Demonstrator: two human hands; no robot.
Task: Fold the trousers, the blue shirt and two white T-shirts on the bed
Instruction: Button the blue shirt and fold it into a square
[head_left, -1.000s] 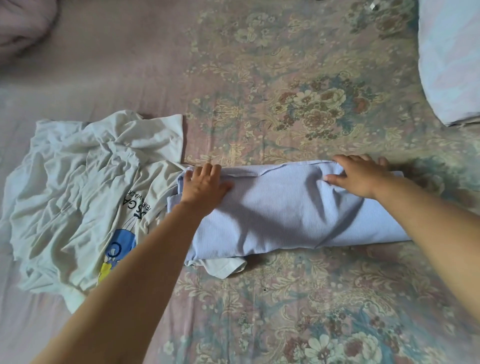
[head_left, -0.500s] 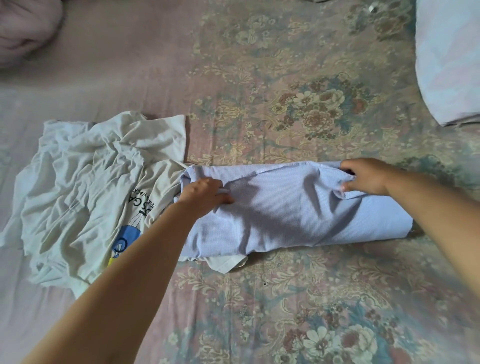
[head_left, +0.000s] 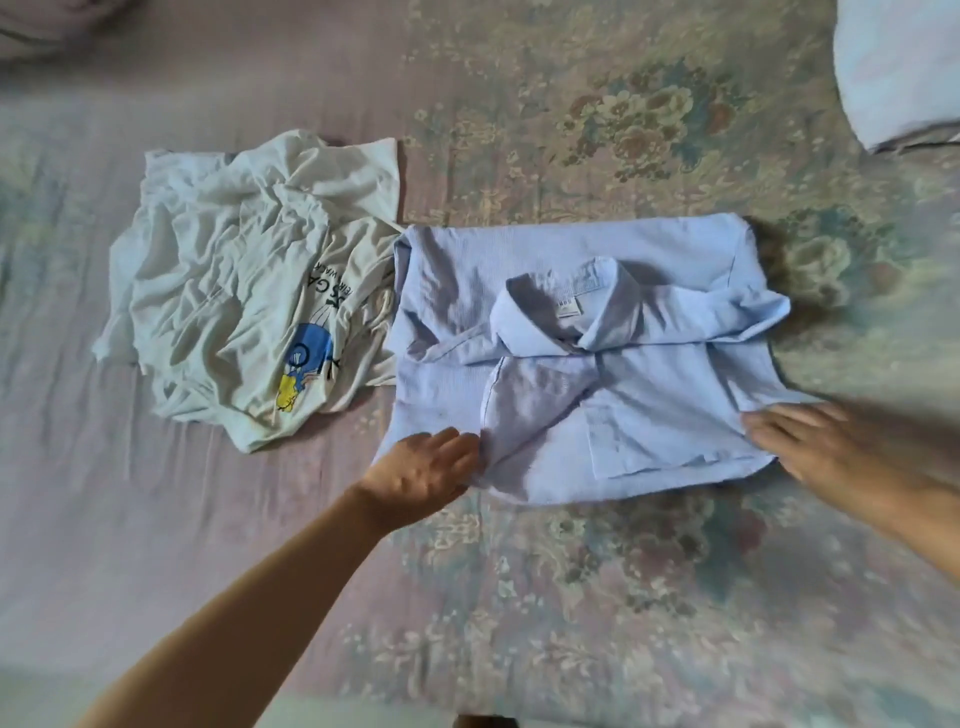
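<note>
Blue shirt (head_left: 571, 364) flipped collar-up since a second ago, now a folded rectangle mid-bed (head_left: 571, 597). Left hand (head_left: 423, 467) flat, released, at its near-left edge; right hand (head_left: 810, 447) blurred, grip unclear. Crumpled white T-shirt (head_left: 244, 312) still unfolded beside it.

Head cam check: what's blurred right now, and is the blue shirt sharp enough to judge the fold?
Head view: right hand and forearm are motion-smeared; left hand is only slightly soft. Blue shirt is sharp, its collar and creases readable. White T-shirt is clear. Lighting is dim and even, with no glare; frame edges look soft.
</note>
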